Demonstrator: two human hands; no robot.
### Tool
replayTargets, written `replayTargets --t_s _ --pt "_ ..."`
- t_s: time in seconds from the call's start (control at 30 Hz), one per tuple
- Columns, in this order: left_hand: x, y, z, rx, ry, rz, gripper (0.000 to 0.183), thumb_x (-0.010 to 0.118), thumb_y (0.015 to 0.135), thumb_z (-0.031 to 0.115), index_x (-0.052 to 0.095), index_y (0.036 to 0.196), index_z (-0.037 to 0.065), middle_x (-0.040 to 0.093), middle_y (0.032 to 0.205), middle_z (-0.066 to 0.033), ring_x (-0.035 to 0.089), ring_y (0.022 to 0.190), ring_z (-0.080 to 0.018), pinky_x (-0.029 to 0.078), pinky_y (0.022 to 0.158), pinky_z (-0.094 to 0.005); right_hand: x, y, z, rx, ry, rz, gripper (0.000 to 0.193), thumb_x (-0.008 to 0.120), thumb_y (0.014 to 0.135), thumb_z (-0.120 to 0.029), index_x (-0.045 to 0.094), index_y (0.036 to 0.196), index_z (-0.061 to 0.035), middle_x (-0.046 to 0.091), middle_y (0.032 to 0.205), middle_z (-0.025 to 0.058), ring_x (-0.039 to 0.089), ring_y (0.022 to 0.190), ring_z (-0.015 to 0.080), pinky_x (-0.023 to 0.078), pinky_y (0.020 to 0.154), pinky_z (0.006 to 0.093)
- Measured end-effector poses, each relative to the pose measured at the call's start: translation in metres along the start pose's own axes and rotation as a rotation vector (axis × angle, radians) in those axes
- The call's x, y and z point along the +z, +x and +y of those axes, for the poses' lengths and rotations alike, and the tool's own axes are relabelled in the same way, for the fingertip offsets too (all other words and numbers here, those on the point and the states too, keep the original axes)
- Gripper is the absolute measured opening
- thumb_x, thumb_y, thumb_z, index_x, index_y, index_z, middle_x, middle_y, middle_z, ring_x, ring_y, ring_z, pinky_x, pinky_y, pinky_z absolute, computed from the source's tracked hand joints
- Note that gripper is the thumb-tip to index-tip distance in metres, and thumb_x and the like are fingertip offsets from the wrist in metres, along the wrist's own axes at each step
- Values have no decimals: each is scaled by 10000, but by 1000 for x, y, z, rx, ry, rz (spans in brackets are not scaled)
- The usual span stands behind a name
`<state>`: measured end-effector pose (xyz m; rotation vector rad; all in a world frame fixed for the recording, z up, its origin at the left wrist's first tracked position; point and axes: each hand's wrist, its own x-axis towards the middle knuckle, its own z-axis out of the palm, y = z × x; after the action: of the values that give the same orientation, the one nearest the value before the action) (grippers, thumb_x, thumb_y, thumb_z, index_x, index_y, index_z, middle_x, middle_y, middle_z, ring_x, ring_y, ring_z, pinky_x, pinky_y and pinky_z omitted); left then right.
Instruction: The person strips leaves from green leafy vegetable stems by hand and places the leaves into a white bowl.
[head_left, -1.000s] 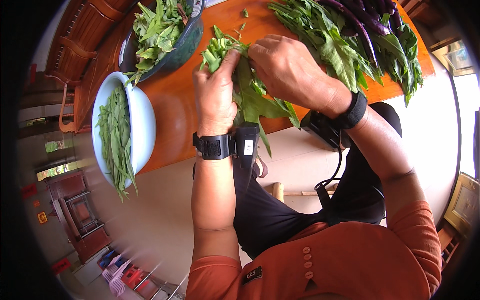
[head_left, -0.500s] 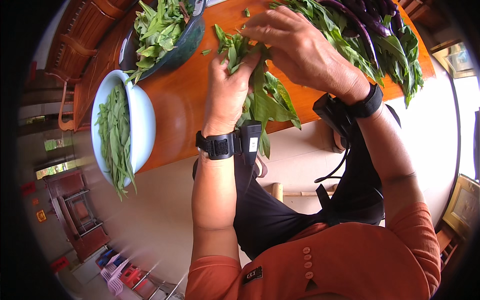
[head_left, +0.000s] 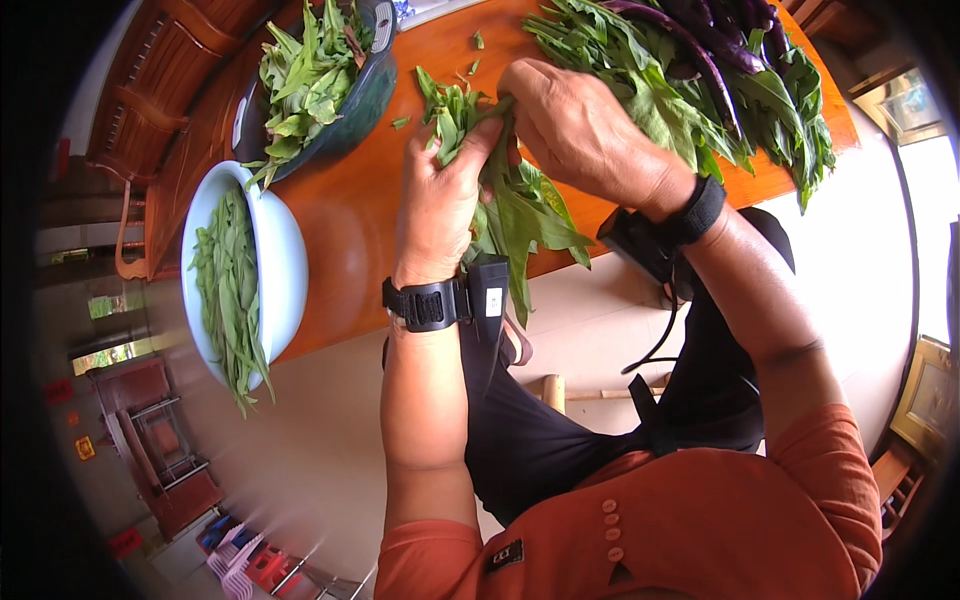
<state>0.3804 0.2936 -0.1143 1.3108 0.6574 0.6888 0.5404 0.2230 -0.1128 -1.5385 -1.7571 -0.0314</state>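
My left hand (head_left: 440, 195) is wrapped round a bunch of leafy greens (head_left: 530, 220). Short stem ends poke out above its thumb, and long broad leaves hang down past the table edge. Close beside it, my right hand (head_left: 575, 125) has its fingers bent and pressed together at the top of the same bunch, pinching a stem or leaf there. The fingertips are partly hidden behind the hand. A few snapped green bits (head_left: 472, 70) lie on the wooden table (head_left: 345, 235) just beyond my hands.
At the left, a light blue basin (head_left: 285, 270) holds trimmed green leaves. Behind it stands a dark green basin (head_left: 375, 110) heaped with larger leaves. More leafy greens (head_left: 650, 110) and purple eggplants (head_left: 725, 45) lie at the far right of the table. A wooden bench (head_left: 150, 100) is beyond.
My right hand has come down onto the bunch, its fingers going from spread to bent and pinched. The left hand still grips the greens and has shifted slightly.
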Motion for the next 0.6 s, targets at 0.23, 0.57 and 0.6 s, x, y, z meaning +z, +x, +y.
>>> replayTargets --t_s 0.23,0.57,0.6 --pt "5 -9 12 -50 0 -29 161 608 1019 235 651 1060 85 692 775 -45 645 647 -118 476 551 -249 -5 10 18 701 611 136 148 510 997 -122 585 945 -5 553 708 22 499 541 103 411 486 275" --pt "-4 -1 4 -86 -221 130 307 653 990 371 601 974 68 629 773 -72 577 531 -144 512 509 -301 0 5 36 -49 -313 75 237 683 847 -67 698 1083 -49 699 1044 107 638 973 292 543 864 394" --pt "-4 1 1 -99 -292 115 307 666 982 370 599 967 71 612 762 -63 544 512 -133 493 492 -290 -11 6 47 -97 -383 38 124 684 837 -75 719 949 -36 690 1010 99 637 927 302 545 831 394"
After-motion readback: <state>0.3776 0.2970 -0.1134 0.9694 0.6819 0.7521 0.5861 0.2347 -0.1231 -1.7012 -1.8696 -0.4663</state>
